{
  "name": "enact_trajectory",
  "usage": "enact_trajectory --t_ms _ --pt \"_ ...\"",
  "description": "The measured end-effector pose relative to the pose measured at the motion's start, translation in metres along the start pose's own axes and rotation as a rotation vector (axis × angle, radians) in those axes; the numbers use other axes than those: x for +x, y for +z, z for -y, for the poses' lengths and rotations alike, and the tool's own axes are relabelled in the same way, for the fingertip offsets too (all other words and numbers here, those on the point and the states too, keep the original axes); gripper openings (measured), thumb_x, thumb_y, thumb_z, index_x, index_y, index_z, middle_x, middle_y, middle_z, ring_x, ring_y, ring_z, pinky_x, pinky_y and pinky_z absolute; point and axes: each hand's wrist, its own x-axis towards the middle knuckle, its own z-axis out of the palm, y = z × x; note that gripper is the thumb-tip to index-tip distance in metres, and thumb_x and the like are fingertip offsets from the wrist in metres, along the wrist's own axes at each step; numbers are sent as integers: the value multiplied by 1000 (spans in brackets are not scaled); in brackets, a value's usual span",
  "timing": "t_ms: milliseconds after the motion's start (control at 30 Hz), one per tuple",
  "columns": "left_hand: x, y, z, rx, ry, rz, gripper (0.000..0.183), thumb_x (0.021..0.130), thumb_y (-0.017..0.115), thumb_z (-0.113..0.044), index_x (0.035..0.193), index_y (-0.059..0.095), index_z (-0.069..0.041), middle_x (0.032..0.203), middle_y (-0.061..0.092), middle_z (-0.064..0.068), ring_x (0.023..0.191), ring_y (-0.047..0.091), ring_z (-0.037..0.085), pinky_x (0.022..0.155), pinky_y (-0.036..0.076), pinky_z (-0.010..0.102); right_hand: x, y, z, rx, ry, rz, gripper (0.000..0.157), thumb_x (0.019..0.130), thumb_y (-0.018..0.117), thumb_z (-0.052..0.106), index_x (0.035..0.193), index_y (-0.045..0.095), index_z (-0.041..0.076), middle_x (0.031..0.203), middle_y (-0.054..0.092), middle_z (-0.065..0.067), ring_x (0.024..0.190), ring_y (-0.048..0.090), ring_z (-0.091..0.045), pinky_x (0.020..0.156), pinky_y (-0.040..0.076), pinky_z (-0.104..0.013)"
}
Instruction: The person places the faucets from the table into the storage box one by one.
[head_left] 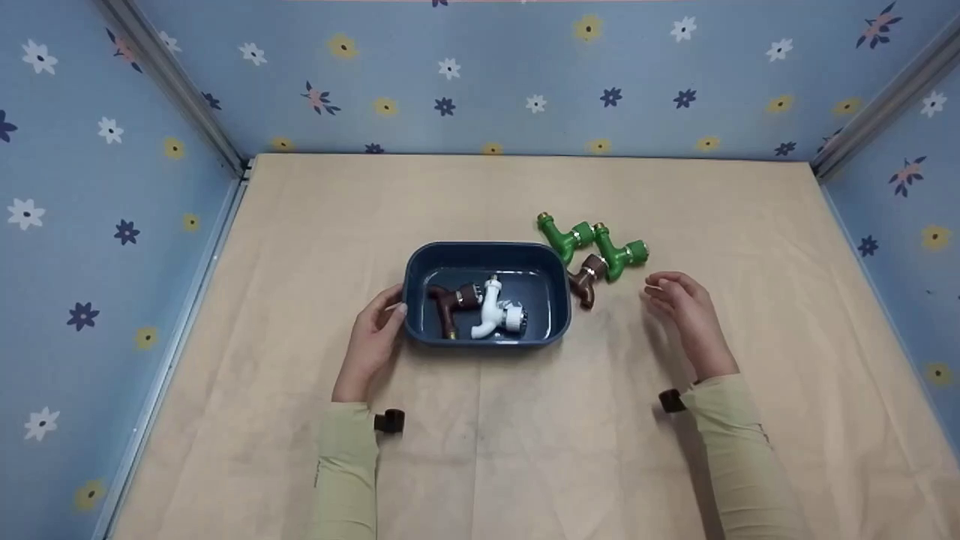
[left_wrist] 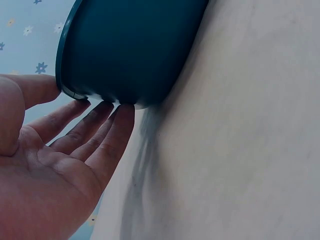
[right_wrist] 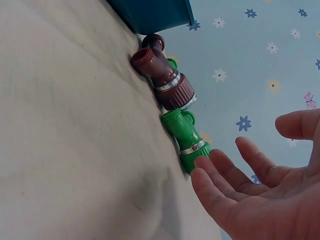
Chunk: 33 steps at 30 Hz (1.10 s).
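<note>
Head view, nearest first: pale green sleeves (head_left: 345,472) reach across a beige cloth (head_left: 525,450). The left hand (head_left: 371,339) has its fingers extended, tips and thumb resting against the left end of a navy basin (head_left: 487,343), which stands mid-cloth. The right hand (head_left: 686,322) hovers right of the loose taps, its fingers relaxed and released. Inside the basin lie a dark brown tap (head_left: 446,304) and a white tap (head_left: 491,304). Just beyond its right end lie a second brown tap (head_left: 587,283) and, farther back, two green taps (head_left: 559,240). Behind rises a blue flowered wall (head_left: 517,75).
</note>
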Motion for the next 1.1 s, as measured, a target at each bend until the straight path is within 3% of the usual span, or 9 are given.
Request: enact_trajectory --t_ms 433,733,1100 --pt "0 0 0 -9 6 -7 40 99 53 -12 136 49 1 130 52 19 119 52 29 100 40 35 22 -6 0 37 83 -28 44 104 35 25 133 41 -9 137 41 -25 128 42 -34 107 32 -42" --pt "0 -1 2 -22 14 -12 39 99 54 -11 136 50 1 129 53 20 118 53 30 98 42 30 31 -5 0 25 55 -21 49 105 30 32 131 43 -8 137 41 -24 127 43 -34 107 33 -42" --pt "1 1 2 0 12 -20 37 99 53 -8 135 51 0 129 54 18 116 54 29 98 43 35 46 -4 0 -15 72 -35 54 105 21 32 138 32 -9 137 40 -26 126 43 -35 106 34 -41"
